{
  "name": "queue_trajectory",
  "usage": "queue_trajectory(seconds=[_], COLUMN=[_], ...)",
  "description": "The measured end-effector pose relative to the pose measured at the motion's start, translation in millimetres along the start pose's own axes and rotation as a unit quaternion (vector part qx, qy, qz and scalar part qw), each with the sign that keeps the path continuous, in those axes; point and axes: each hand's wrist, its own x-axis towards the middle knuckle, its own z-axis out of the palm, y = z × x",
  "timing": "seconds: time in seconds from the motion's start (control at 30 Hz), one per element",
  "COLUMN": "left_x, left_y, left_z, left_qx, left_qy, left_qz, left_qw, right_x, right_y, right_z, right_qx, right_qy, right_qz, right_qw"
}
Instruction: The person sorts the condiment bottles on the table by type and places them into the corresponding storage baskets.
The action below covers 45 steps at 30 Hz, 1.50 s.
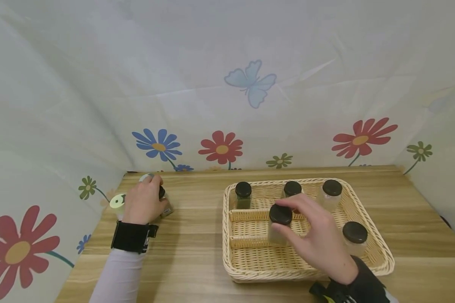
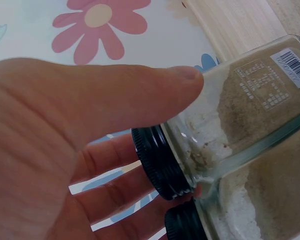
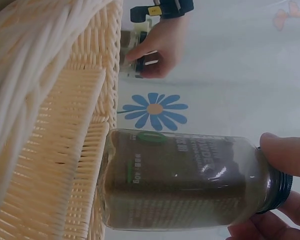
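Observation:
My right hand pinches the black lid of a glass spice jar, with thumb and fingers on opposite sides. Brown-grey powder fills much of this jar, which stands upright at the wicker basket's inner dividers; whether its base touches the basket cannot be told. Over on the left of the table, my left hand grips another spice jar near its neck, thumb on the glass and fingers behind the black lid. Beside that one is a second black-lidded jar of pale and brown powder.
Inside the basket stand several more black-lidded jars, among them a green-filled jar at back left and a pale jar at front right. A container with a pale green top is left of my left hand. A printed curtain encloses the table.

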Motion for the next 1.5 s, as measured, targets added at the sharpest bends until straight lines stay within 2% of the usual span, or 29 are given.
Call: queue_trajectory(seconds=[0.23, 0.5, 0.83, 1.07, 1.5], left_x=[1.2, 1.7, 3.1, 3.0, 3.3], left_y=[-0.8, -1.0, -2.7, -3.3, -2.3], left_z=[1.4, 3.4, 7.0, 8.1, 13.0], left_qx=[0.007, 0.014, 0.021, 0.021, 0.026], left_qy=[-0.004, -0.003, -0.007, -0.008, 0.009], left_qz=[0.006, 0.011, 0.014, 0.012, 0.020], left_qw=[1.0000, 0.9998, 0.9997, 0.9997, 0.9994], right_x=[4.3, 7.0, 11.6, 14.2, 12.8], right_y=[8, 22, 33, 36, 43], right_z=[-3, -13, -28, -36, -39], right_qx=[-0.020, -0.064, -0.093, -0.101, -0.121], right_qy=[0.031, 0.017, -0.033, -0.099, -0.159], right_qz=[-0.015, 0.008, 0.021, 0.051, 0.084], right_qw=[0.9992, 0.9978, 0.9949, 0.9887, 0.9763])
